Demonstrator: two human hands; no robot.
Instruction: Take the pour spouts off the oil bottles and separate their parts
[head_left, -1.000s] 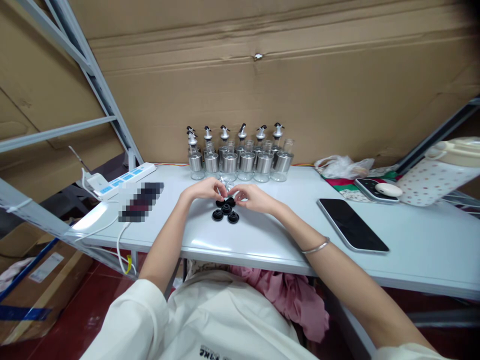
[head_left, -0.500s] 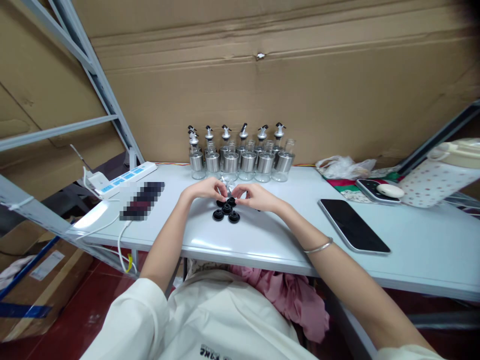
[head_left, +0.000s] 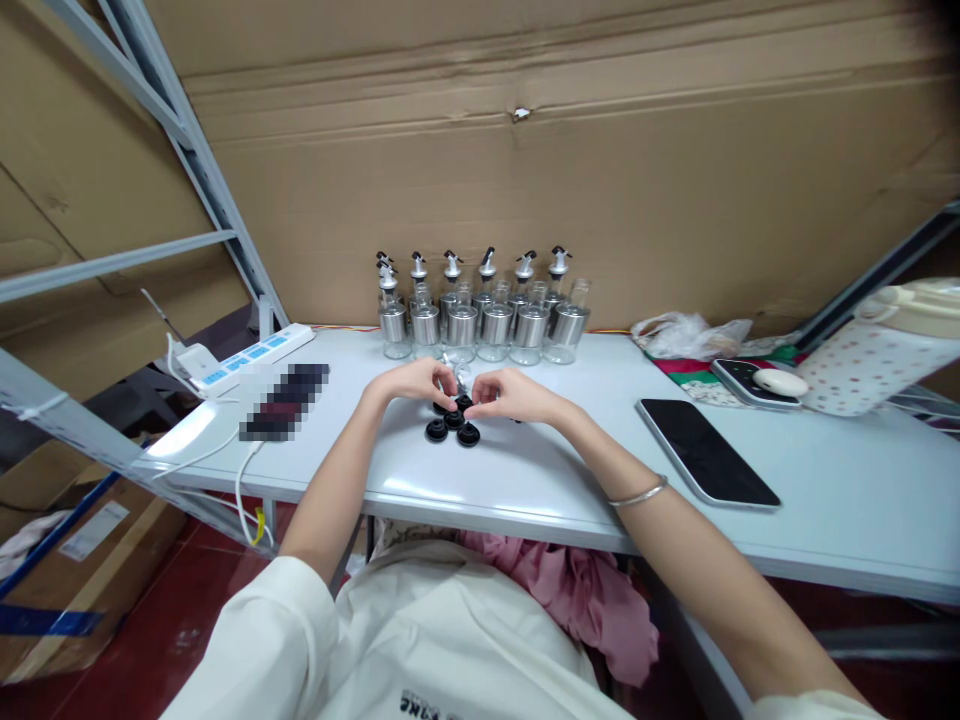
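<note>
Several black round stoppers [head_left: 468,434] lie close together on the white table [head_left: 420,470]. My left hand [head_left: 421,382] is at their upper left, its fingers curled and pressed around something too small to make out. My right hand [head_left: 510,394] is at their upper right, thumb and fingertips drawn together beside a black piece. Between the hands, a small clear and silver part [head_left: 462,378] shows just behind the stoppers. Behind them stand several glass bottles with steel bands [head_left: 496,326], some topped with silver and black spouts [head_left: 559,262].
A black phone [head_left: 709,452] lies to the right, near a second phone with a white case [head_left: 780,382] on it and a spotted jug [head_left: 877,350]. At left are a power strip [head_left: 255,358] and cables. Cardboard [head_left: 450,160] lines the back.
Both hands have shifted slightly over the stoppers, and the right fingertips have moved a little. The bottles and stoppers in front look unchanged.
</note>
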